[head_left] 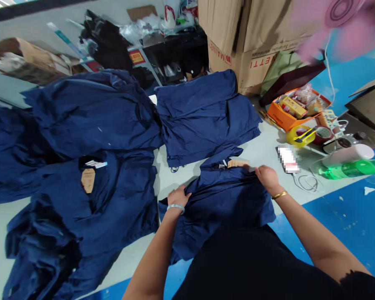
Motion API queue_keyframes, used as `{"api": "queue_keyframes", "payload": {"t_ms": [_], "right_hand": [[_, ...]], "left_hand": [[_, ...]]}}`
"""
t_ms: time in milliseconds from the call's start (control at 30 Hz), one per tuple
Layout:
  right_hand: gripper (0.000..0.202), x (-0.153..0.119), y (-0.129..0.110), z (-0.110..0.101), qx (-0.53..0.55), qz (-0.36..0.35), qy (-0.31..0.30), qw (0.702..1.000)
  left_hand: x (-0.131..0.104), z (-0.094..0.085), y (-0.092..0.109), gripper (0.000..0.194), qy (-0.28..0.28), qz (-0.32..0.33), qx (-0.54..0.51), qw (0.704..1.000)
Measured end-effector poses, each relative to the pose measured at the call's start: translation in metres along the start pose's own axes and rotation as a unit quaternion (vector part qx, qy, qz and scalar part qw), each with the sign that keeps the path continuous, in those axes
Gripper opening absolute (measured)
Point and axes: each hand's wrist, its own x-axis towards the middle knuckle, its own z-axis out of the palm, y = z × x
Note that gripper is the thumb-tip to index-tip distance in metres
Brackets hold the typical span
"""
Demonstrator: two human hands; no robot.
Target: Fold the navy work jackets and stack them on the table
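A navy jacket (218,200) lies in front of me, draping over the table's near edge. A brown paper tag (237,163) shows at its upper edge. My left hand (177,196), with a pale bangle at the wrist, has its fingers closed on the cloth at the left side. At the upper right corner, my right hand (266,178) pinches the fabric; a gold bangle circles that wrist. Left of me another navy jacket (121,196) is spread out, with a brown tag (88,181) inside its neck opening.
Folded navy garments are stacked behind in a right pile (206,116) and a left pile (93,116). On the right are a phone (288,159) with a cable, an orange box (283,116), tape rolls (300,136) and a green bottle (343,171). Cardboard (246,50) stands behind; a pink fan (340,10) spins.
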Motion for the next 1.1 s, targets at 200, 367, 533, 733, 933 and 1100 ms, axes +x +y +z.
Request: {"api": "queue_keyframes", "payload": {"t_ms": [200,367,533,733,933,1100], "right_hand": [[0.051,0.06,-0.075,0.008,0.079,-0.052,-0.04,0.995],[0.058,0.075,-0.101,0.023,0.075,-0.08,-0.151,0.982],[0.025,0.064,-0.099,0.01,0.076,-0.147,-0.217,0.962],[0.018,0.054,-0.095,-0.056,0.081,-0.196,0.038,0.977],[0.022,0.097,-0.135,-0.113,0.05,-0.282,0.202,0.937],[0.055,0.142,-0.168,-0.102,0.155,-0.232,0.209,0.937]], "left_hand": [[0.007,-0.012,0.024,0.06,0.03,0.013,-0.101,0.994],[0.03,-0.02,0.06,0.067,0.014,0.019,-0.153,0.988],[0.034,-0.021,0.075,0.057,-0.05,0.062,-0.175,0.981],[0.007,-0.036,0.057,0.043,0.128,0.164,-0.246,0.947],[0.027,-0.078,0.05,0.044,0.269,0.098,-0.23,0.93],[0.07,-0.103,0.049,0.08,0.269,-0.005,-0.225,0.936]]}}
